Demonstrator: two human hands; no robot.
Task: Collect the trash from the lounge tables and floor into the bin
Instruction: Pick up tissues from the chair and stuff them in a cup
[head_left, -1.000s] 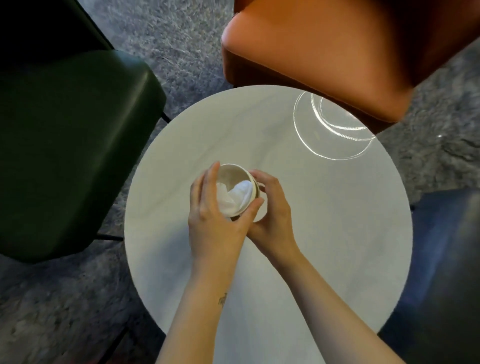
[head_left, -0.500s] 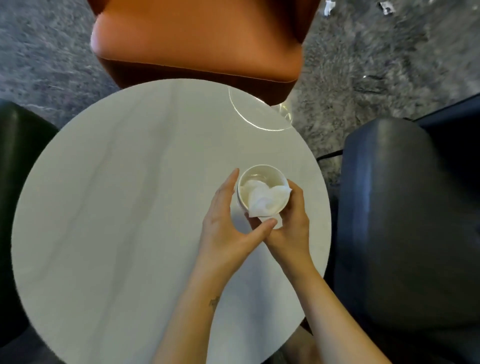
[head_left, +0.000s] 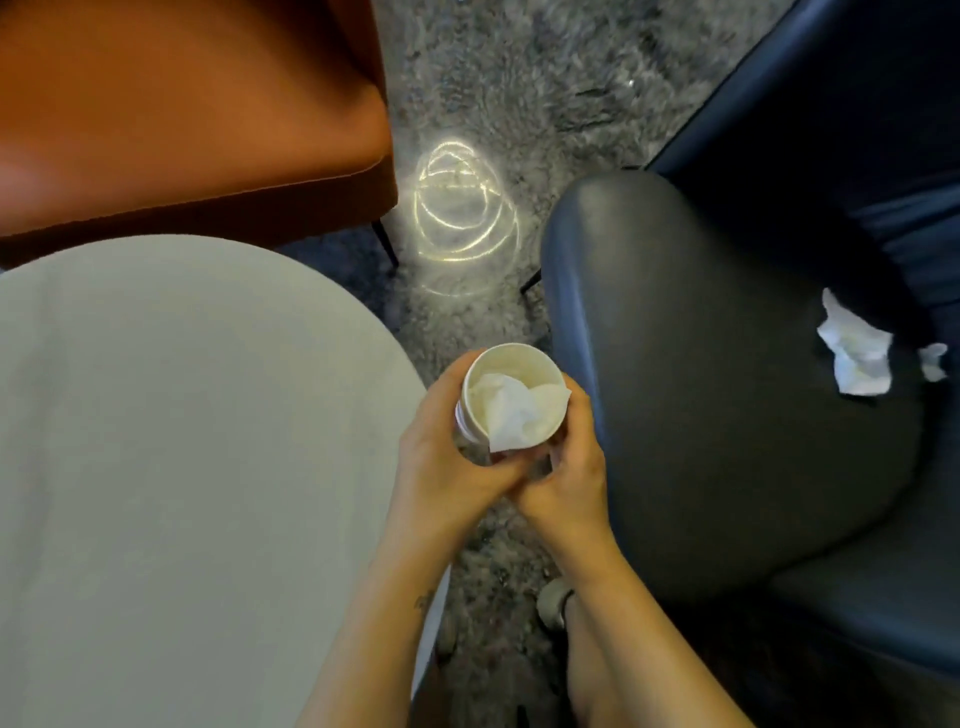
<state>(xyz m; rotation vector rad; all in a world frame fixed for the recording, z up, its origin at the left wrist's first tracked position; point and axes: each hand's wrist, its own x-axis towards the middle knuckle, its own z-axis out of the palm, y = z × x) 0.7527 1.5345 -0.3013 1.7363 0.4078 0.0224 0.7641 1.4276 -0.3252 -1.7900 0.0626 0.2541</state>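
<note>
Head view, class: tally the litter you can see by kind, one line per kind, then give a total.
Paper cup: 1
Crumpled white paper: 3 (wad in the cup, large piece and small scrap on the dark chair)
Total: 4

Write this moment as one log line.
left hand: grips cup | right hand: grips cup | tissue: in cup | paper: on dark chair
</note>
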